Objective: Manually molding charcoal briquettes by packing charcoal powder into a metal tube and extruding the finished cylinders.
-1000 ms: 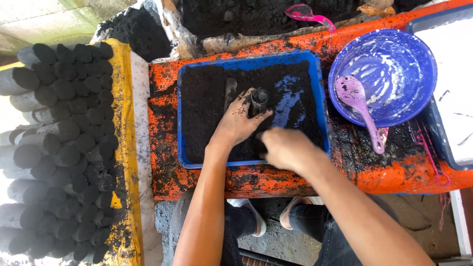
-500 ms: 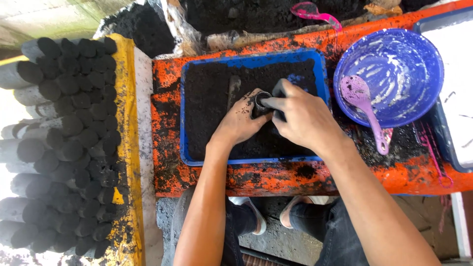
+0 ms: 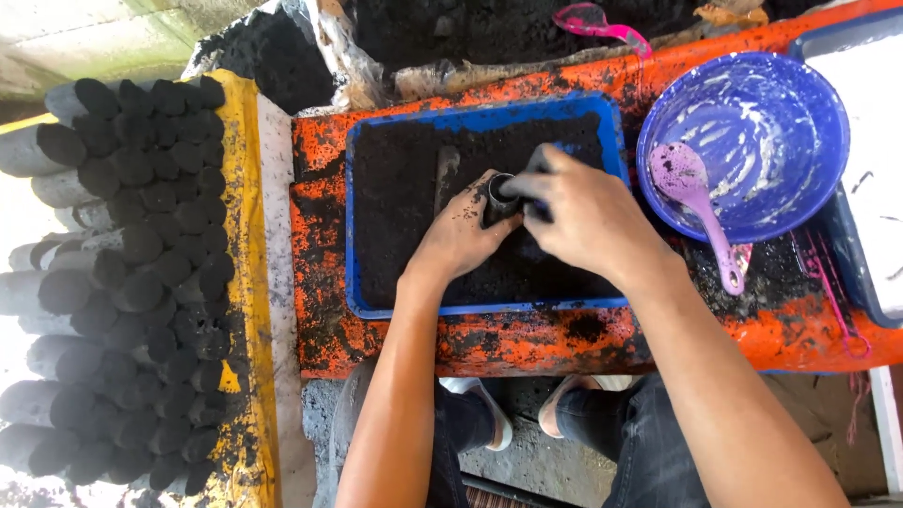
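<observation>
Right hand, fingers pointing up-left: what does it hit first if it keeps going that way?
The right hand already has its fingertips at the small dark tube, which the left hand grips in the blue tray. So the tube comes first, then probably the soil beyond it; depth is unclear from above.

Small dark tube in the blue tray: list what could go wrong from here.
1. The small dark tube is pinched only by the left hand and right hand; it may tip and spill soil.
2. Soil could scatter over the blue tray rim onto the orange bench.
</observation>
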